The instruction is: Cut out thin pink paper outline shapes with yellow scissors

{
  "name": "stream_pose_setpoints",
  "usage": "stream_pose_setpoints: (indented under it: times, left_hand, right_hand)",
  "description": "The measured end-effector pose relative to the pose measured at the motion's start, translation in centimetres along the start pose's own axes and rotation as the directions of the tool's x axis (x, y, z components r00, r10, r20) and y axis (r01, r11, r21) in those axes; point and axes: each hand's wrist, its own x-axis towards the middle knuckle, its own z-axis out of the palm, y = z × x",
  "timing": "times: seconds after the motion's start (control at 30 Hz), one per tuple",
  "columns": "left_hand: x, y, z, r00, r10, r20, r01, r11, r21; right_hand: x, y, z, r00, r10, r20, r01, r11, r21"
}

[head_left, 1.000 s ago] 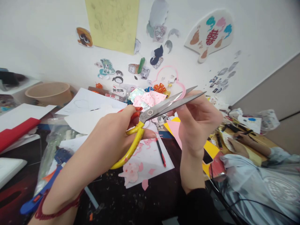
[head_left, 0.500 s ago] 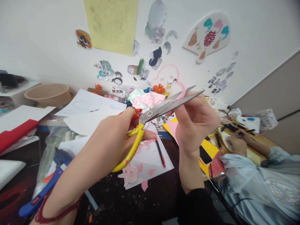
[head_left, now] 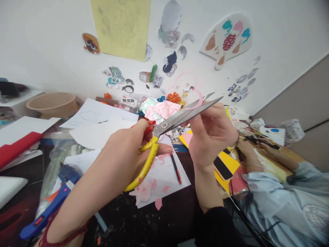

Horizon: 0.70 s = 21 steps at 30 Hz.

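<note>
My left hand [head_left: 128, 151] grips the handles of a pair of scissors [head_left: 177, 121] with yellow and red-orange grips. The blades stand slightly apart and point up to the right. My right hand [head_left: 213, 133] is pinched just behind the blade tips on a thin pink paper outline [head_left: 197, 99], curved like a cloud or petals. The outline crosses the blades, and its lower part is hidden by them and my fingers. Below, pink paper scraps [head_left: 166, 188] and a pink cut-out shape [head_left: 142, 192] lie on a white sheet [head_left: 174, 178] with a red and black pen [head_left: 176, 168].
A blue glue gun [head_left: 48, 209] lies at the left by a plastic bag and a red strip [head_left: 20, 149]. A beige bowl [head_left: 52, 104] stands behind. Yellow paper and a phone [head_left: 223, 168] are at the right, where another person's hands [head_left: 248, 151] work at the table.
My right hand has shifted slightly left with the pink outline, and the scissor blades have closed a little. The other person's hand at the right has moved.
</note>
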Motion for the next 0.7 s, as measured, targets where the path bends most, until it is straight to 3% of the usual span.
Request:
stream_pose_setpoints:
  times: [0.3,0.47,0.7]
  left_hand:
    - [0.0,-0.2,-0.6,1.000,0.025,-0.009,-0.025,0.999,0.031]
    - [0.3,-0.5,-0.4,1.000,-0.011,0.019,0.010,0.996,0.089]
    - [0.3,-0.8,-0.2,0.999,0.026,0.043,-0.031,0.993,0.118]
  right_hand:
    - [0.8,-0.1,-0.8,0.980,0.145,0.133,-0.163,0.978,0.133]
    - [0.8,-0.3,-1.0,0.968,0.194,0.160,-0.212,0.972,0.102]
    - [0.7,-0.3,-0.9,0.962,0.172,0.212,-0.207,0.965,0.159]
